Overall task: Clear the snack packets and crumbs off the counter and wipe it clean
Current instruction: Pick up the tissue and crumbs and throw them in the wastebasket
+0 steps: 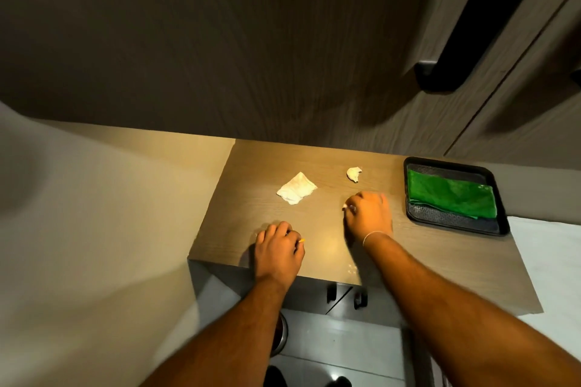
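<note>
A wood-grain counter (pixel 314 204) lies below me. On it rests a crumpled white packet (pixel 296 188) at the middle left, and a smaller white scrap (pixel 354 173) sits farther back. My left hand (pixel 278 250) rests near the front edge with fingers curled around something small with a yellow tip. My right hand (pixel 369 215) is curled on the counter beside a black tray, with a small white bit at its fingertips. A few pale crumbs (pixel 352 268) lie by the front edge.
A black tray (pixel 503 223) at the counter's right holds a folded green cloth (pixel 451 197). Dark cabinet doors with a black handle (pixel 478 19) rise behind. Below the counter are cupboard handles (pixel 345 294) and a metal bin (pixel 279 334) on the tiled floor.
</note>
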`<action>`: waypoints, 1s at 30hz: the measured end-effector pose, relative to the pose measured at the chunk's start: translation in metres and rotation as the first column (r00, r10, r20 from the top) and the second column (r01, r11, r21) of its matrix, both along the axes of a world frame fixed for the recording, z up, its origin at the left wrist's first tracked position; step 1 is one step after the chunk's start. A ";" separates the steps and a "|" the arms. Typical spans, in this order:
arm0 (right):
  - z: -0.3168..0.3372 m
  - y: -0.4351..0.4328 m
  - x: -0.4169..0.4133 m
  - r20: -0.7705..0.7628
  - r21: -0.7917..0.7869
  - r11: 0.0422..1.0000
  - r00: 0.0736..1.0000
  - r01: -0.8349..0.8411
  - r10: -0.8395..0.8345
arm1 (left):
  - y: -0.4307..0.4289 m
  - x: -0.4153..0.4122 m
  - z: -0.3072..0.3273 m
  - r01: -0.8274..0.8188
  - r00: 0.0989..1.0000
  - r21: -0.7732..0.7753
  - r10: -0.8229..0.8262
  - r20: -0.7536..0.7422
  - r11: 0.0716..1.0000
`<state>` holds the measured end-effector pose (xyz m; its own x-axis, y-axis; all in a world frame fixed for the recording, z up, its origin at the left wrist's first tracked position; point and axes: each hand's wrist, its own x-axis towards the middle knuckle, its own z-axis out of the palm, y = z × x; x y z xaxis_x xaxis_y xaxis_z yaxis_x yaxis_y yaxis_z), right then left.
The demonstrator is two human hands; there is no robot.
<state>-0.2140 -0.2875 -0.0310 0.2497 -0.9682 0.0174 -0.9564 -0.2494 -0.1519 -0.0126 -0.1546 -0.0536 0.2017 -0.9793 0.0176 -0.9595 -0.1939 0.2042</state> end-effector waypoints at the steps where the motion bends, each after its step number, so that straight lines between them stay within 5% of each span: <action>1: 0.004 -0.011 -0.002 -0.003 -0.007 1.000 1.000 0.021 -0.021 | 0.001 0.003 0.000 -0.026 1.000 0.000 0.026 -0.010 1.000; 15: 0.024 -0.115 0.012 0.192 0.279 0.956 0.969 0.096 -0.153 | -0.001 0.042 0.005 -0.195 0.980 -0.093 0.191 -0.049 0.976; 22: 0.014 -0.091 0.015 0.339 0.314 0.943 0.914 0.112 -0.222 | -0.034 0.045 0.010 -0.169 0.983 -0.096 0.160 -0.092 0.981; 30: 0.002 -0.045 0.025 0.439 0.396 0.915 0.860 0.076 -0.261 | -0.101 0.029 0.031 -0.295 0.910 -0.019 0.275 -0.310 0.955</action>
